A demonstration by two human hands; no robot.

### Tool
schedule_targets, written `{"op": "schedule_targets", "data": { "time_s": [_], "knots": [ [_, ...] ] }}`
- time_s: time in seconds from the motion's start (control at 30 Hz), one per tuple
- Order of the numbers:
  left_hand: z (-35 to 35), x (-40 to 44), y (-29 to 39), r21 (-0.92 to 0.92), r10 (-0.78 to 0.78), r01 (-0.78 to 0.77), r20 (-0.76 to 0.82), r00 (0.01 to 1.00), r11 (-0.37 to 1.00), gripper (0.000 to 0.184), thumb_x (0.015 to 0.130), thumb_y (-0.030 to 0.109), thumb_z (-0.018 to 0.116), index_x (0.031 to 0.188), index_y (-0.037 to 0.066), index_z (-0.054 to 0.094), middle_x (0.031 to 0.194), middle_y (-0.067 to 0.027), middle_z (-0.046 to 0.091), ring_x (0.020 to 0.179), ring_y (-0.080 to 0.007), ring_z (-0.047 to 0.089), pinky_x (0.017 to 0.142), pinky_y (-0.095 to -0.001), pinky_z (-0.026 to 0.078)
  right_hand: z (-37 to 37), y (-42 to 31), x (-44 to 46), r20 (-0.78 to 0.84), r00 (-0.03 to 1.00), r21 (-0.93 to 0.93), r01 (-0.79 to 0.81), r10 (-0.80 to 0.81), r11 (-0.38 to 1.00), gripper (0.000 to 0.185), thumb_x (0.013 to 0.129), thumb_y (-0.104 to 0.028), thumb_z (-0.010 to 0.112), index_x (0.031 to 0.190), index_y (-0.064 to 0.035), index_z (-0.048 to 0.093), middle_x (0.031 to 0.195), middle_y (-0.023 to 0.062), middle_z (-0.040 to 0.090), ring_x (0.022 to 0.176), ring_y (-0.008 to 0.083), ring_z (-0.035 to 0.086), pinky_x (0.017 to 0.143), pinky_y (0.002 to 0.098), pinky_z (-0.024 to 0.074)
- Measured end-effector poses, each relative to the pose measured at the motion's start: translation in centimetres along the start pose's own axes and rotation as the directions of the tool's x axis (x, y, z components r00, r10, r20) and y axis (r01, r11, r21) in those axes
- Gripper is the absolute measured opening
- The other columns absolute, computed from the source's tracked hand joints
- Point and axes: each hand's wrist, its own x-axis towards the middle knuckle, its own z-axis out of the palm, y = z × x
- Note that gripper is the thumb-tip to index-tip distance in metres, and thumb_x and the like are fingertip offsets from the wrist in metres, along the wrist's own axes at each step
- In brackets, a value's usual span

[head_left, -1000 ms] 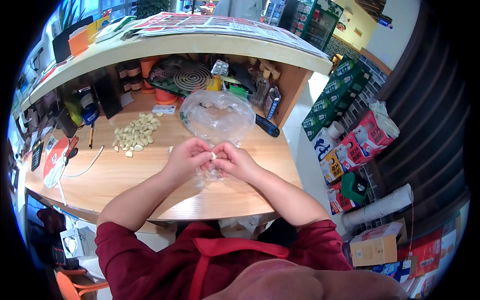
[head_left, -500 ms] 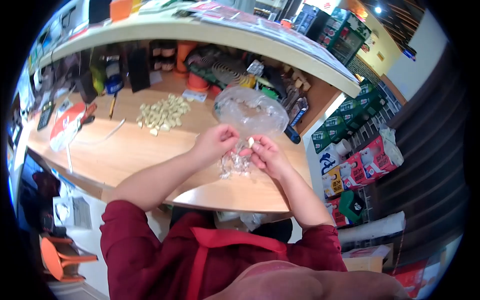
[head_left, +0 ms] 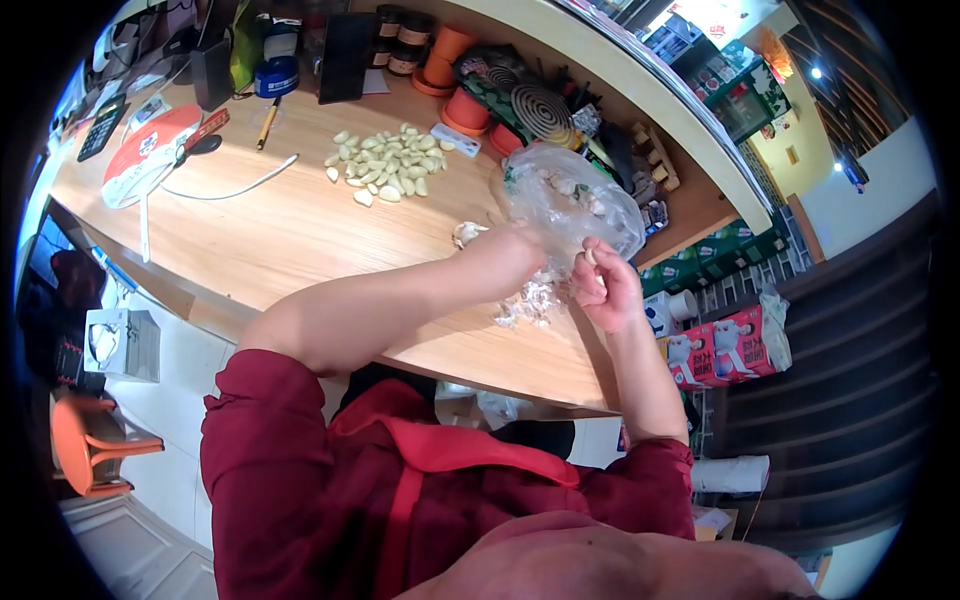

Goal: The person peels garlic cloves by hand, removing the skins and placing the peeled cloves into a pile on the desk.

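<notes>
One garlic clove (head_left: 591, 258) is pinched in the right hand (head_left: 614, 297) by the plastic bag's (head_left: 560, 195) near edge; leftward, the left hand's (head_left: 508, 260) grip is too blurred to tell.

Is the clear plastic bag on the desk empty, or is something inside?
Not empty: the plastic bag has pale lumps showing through it.

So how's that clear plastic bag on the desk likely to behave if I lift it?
The plastic bag looks thin and crumpled, so it'll probably sag rather than keep its shape. The pale lumps inside, probably garlic, would likely slide together at the bottom. Its wrinkles should make it easy to pinch.
</notes>
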Motion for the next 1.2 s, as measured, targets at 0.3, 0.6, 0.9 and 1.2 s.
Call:
{"op": "schedule_targets", "data": {
  "time_s": [0.3, 0.6, 0.9, 1.2],
  "knots": [
    [-0.4, -0.2, 1.2, 0.175, 0.026, -0.054, 0.157, 0.987, 0.983, 0.011, 0.067, 0.010, 0.054, 0.075, 0.008, 0.062, 0.081, -0.0091, 0.057, 0.085, -0.0260, 0.057, 0.074, -0.0350, 0.047, 10.2, -0.2, 10.5, -0.056, 0.990, -0.681, -0.131, 0.127, 0.720, 0.016, 0.083, -0.005, 0.046, 0.096, -0.0015, 0.055, 0.087, 0.0044, 0.055, 0.068, 0.0063, 0.048, 0.053, 0.0167, 0.0369],
    [-2.6, 0.6, 1.8, 0.153, -0.104, 0.071, 0.217, 0.971, 0.986, 0.028, 0.071, 0.012, 0.058, 0.098, 0.007, 0.062, 0.100, -0.0159, 0.058, 0.095, -0.0318, 0.055, 0.079, -0.0380, 0.047, 13.1, 5.0, 21.6, 0.037, 0.986, -0.852, -0.053, 0.161, 0.521, 0.030, 0.082, -0.003, 0.047, 0.111, 0.0016, 0.052, 0.099, 0.0084, 0.055, 0.083, 0.0148, 0.056, 0.072, 0.0238, 0.0468],
    [-3.9, 1.0, 2.1, 0.216, -0.139, 0.065, 0.347, 0.928, 0.974, 0.024, 0.070, 0.005, 0.054, 0.094, 0.004, 0.061, 0.098, -0.0152, 0.058, 0.096, -0.0322, 0.054, 0.079, -0.0370, 0.046, 11.3, 1.0, 13.9, 0.171, 0.985, -0.906, 0.146, 0.028, 0.397, 0.036, 0.085, -0.006, 0.051, 0.121, -0.0036, 0.048, 0.112, 0.0086, 0.052, 0.099, 0.0165, 0.052, 0.084, 0.0272, 0.0444],
    [-2.0, 0.8, 0.8, 0.018, 0.039, -0.038, -0.015, 0.999, 0.999, 0.021, 0.068, -0.004, 0.055, 0.087, 0.002, 0.062, 0.088, -0.0150, 0.059, 0.087, -0.0337, 0.055, 0.073, -0.0395, 0.046, -2.3, 2.8, -8.8, 0.028, 0.811, -0.979, 0.141, -0.584, 0.149, 0.024, 0.083, -0.005, 0.051, 0.107, -0.0033, 0.056, 0.108, 0.0095, 0.058, 0.096, 0.0170, 0.056, 0.078, 0.0278, 0.0463]
  ]
}}
